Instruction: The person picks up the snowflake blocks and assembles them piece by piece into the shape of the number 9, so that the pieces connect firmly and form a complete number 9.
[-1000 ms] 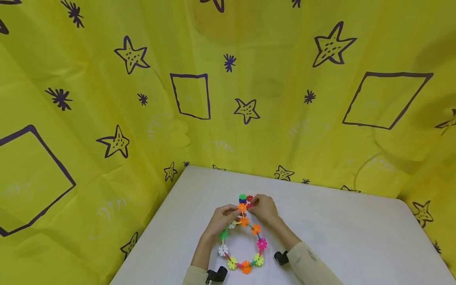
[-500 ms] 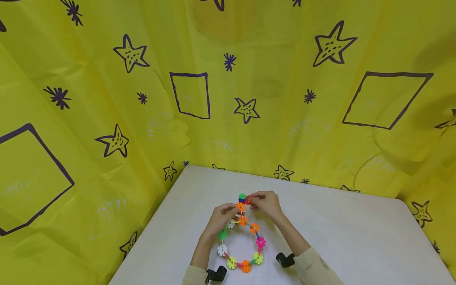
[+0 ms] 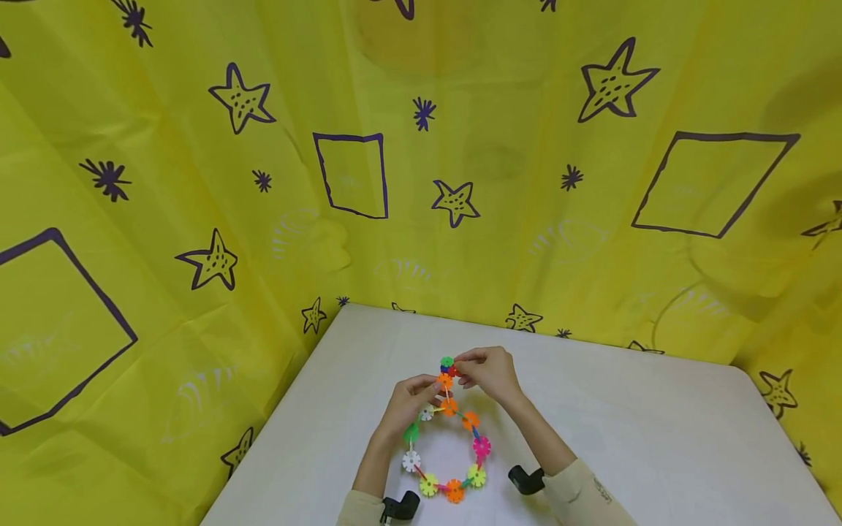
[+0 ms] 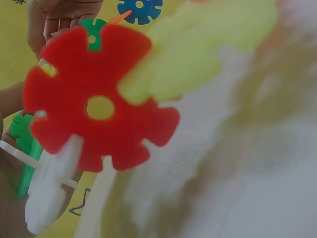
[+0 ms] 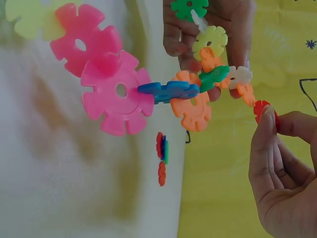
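Observation:
A ring of notched plastic snowflake discs in several colours hangs between my forearms in the head view. From its far side a short chain rises to an orange disc, which my left hand pinches. My right hand pinches a small red disc between thumb and forefinger, right at the chain's orange end in the right wrist view. Large in the left wrist view are the ring's red disc and white disc, which hide part of the left hand.
Beyond the hands, a few loose red, blue and green discs lie on the white table. Yellow patterned cloth surrounds the table at the back and sides. Black wrist devices sit by both sleeves.
My right hand has shifted slightly away and to the right, and its thumb and forefinger now hold the red disc close to the orange disc. The left hand has barely moved.

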`<state>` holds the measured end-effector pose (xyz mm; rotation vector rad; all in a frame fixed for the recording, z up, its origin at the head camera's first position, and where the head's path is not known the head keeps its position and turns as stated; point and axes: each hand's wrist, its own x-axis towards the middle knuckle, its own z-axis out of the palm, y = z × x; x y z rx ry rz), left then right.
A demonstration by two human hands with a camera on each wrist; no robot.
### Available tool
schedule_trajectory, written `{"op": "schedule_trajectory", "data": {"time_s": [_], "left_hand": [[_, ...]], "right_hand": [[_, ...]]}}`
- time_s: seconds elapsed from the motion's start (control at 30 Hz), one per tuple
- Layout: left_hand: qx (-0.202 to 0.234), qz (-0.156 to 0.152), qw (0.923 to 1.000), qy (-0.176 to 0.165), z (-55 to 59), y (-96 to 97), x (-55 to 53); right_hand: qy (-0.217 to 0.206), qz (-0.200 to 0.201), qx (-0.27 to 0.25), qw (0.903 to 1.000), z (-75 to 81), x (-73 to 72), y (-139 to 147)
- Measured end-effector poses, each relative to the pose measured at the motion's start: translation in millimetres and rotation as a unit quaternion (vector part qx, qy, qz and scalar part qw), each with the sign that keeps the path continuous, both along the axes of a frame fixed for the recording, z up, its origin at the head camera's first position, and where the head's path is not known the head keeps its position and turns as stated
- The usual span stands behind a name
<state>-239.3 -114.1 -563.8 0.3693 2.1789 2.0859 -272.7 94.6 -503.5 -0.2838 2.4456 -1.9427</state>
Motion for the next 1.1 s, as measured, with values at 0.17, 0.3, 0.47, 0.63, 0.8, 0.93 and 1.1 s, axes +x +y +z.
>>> {"op": "schedule_trajectory", "data": {"time_s": [0.17, 0.3, 0.47, 0.63, 0.8, 0.93, 1.1], "left_hand": [[0.002, -0.002, 1.0, 0.004, 1.0, 1.3, -0.2], [0.009, 0.0, 0.9999, 0.005, 1.7, 2.1, -0.1], [0.008, 0.006, 0.9999, 0.006, 2.3, 2.3, 0.8], [0.01, 0.003, 0.9999, 0.008, 1.4, 2.3, 0.4], [0.016, -0.003, 0.9998, 0.011, 1.9, 3.0, 0.6], [0.011, 0.001, 0.9999, 0.011, 2.9, 2.8, 0.2], [0.013, 0.003, 0.9998, 0.015, 2.8, 2.2, 0.4]], "right_hand": [[0.016, -0.009, 0.014, 0.9997, 5.4, 3.2, -3], [0.032, -0.024, 0.03, 0.9988, 8.6, 5.1, -5], [0.036, -0.03, 0.041, 0.9981, 12.0, 8.3, -6], [0.031, -0.029, 0.05, 0.9978, 14.8, 10.3, -7], [0.026, -0.02, 0.043, 0.9985, 15.1, 10.0, -7], [0.024, -0.002, 0.029, 0.9993, 14.1, 7.9, -6], [0.001, 0.017, 0.022, 0.9996, 11.1, 6.1, -3]]}}
